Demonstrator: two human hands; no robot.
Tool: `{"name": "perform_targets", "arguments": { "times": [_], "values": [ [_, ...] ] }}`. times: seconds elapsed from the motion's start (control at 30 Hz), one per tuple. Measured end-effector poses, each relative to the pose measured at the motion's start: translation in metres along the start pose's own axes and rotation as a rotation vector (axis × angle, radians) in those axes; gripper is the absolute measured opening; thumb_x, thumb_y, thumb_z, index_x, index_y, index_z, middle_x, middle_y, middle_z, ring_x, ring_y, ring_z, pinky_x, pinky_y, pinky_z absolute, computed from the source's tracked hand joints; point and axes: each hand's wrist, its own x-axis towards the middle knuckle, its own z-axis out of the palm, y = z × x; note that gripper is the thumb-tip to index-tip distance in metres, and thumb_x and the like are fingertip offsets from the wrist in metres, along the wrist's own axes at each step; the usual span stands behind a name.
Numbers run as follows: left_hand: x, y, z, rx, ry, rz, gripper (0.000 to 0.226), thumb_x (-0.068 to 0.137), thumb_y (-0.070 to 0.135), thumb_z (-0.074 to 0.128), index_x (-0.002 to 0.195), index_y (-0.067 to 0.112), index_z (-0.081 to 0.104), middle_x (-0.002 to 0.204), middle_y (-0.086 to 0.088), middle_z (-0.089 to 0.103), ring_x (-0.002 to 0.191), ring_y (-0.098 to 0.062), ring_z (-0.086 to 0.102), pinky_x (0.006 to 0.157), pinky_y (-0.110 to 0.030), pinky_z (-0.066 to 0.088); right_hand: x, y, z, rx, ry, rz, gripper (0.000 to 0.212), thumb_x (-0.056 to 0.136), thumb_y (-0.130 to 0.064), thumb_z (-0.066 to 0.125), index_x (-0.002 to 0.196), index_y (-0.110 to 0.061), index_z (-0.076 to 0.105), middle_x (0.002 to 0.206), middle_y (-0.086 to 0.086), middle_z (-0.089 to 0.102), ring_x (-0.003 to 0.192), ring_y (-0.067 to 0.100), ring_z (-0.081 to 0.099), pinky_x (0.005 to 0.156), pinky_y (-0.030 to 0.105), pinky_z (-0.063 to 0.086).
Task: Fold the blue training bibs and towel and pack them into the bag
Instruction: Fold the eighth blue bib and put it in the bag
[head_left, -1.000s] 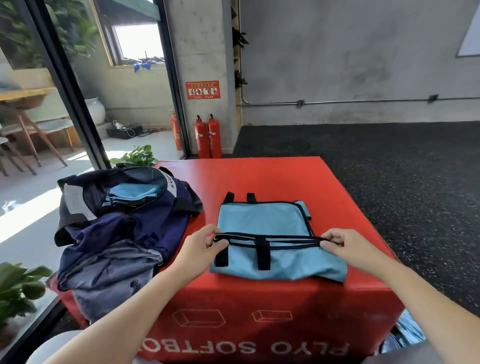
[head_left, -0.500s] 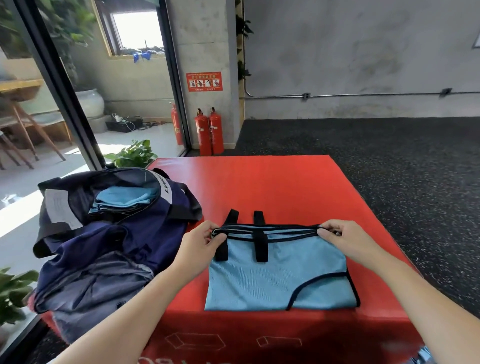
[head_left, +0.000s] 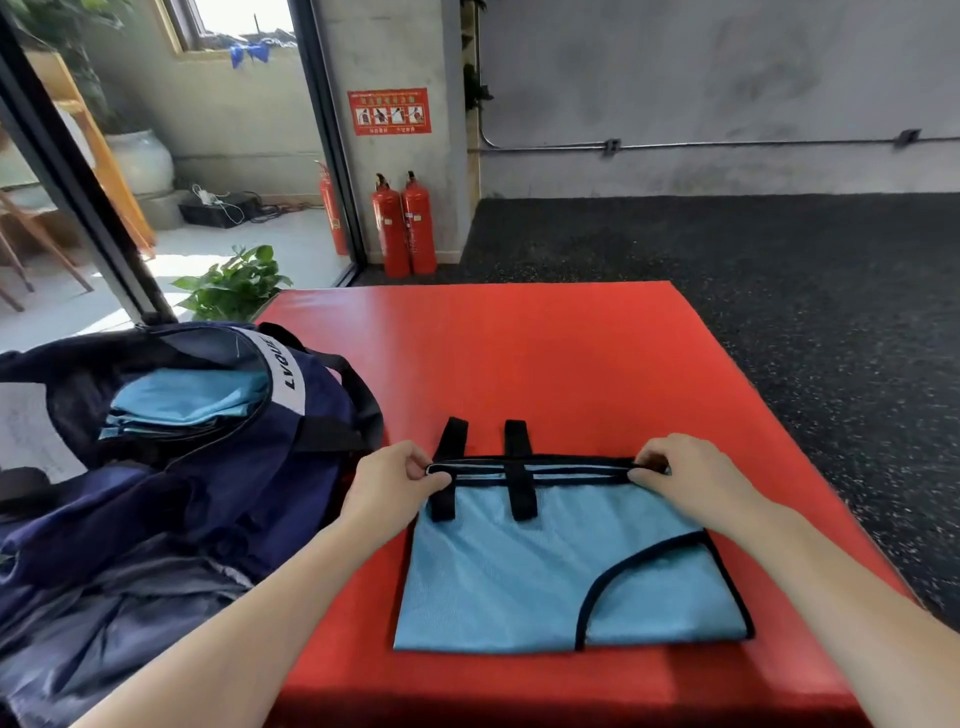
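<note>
Partly hidden: folded blue cloth (head_left: 182, 402) inside bag (head_left: 208, 493).

Head-worn camera looks forward and down, close over the red box (head_left: 519, 364).

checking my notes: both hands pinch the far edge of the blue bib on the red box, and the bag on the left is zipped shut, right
Not quite. The head view shows the bag open, with folded blue cloth inside. The left hand and right hand do pinch the bib at its far edge on the red box.

Bare forearms — no sleeves, no jewellery
</note>
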Motion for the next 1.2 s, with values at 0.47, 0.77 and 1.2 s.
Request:
{"name": "perform_targets", "arguments": {
  "times": [0.47,0.77,1.2],
  "values": [
    [-0.033,0.013,0.009,0.039,0.050,0.200,0.036,0.092,0.039,0.066,0.126,0.030,0.056,0.104,0.016,0.055,0.080,0.002,0.056,0.078,-0.020,0.043,-0.018,-0.095,0.050,0.315,-0.063,-0.135,0.050,0.092,-0.065,0.055,0.126,-0.030,0.055,0.095,-0.017,0.063,0.084,-0.001,0.059,0.074,0.022,0.047],
    [-0.036,0.022,0.015,0.063,0.007,0.107,0.067,0.085,0.057,0.064,0.143,0.037,0.037,0.140,0.012,0.044,0.112,-0.019,0.059,0.097,-0.036,0.046,-0.011,-0.113,0.049,0.494,-0.078,-0.057,0.057,0.091,-0.065,0.056,0.136,-0.031,0.052,0.114,-0.013,0.058,0.104,0.006,0.058,0.084,0.021,0.041],
    [-0.019,0.032,0.016,-0.061,0.077,0.247,0.035,0.091,0.029,0.069,0.123,0.029,0.056,0.123,0.018,0.049,0.109,0.000,0.054,0.088,-0.016,0.044,-0.001,-0.100,0.039,0.483,-0.121,-0.201,0.070,0.090,-0.040,0.072,0.150,-0.038,0.036,0.140,-0.021,0.050,0.124,-0.002,0.050,0.098,0.017,0.038]
  ]
}}
